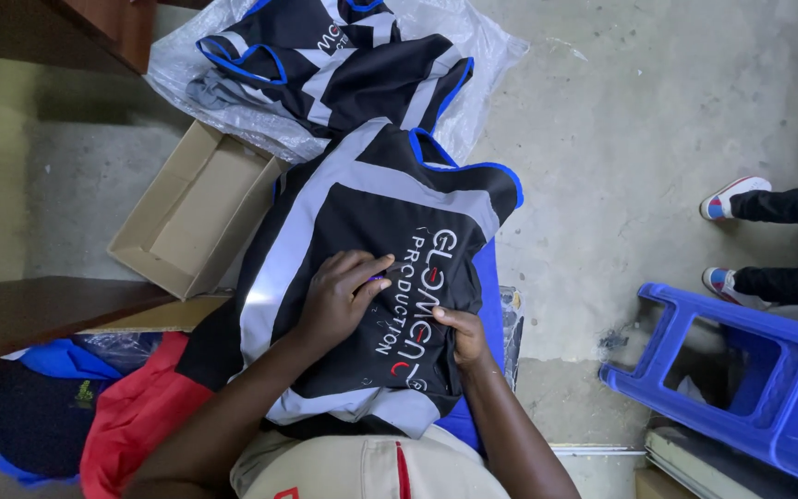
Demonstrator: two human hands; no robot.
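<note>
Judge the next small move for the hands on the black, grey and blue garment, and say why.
Probably a short slide of the left hand along the white lettering of the black, grey and blue garment, with the right hand pinning the fabric. The left fingertips pinch a small purple object, too small to identify, right on the lettering, and the right hand lies flat on the garment's lower edge.

Black-grey garment point(362, 231) looks smooth synthetic cloth with slight sheen, clear plastic sheet point(482, 55) glossy and crinkled, cardboard box point(187, 222) matt, floor point(639, 139) rough concrete, blue stool point(787, 388) hard plastic.
</note>
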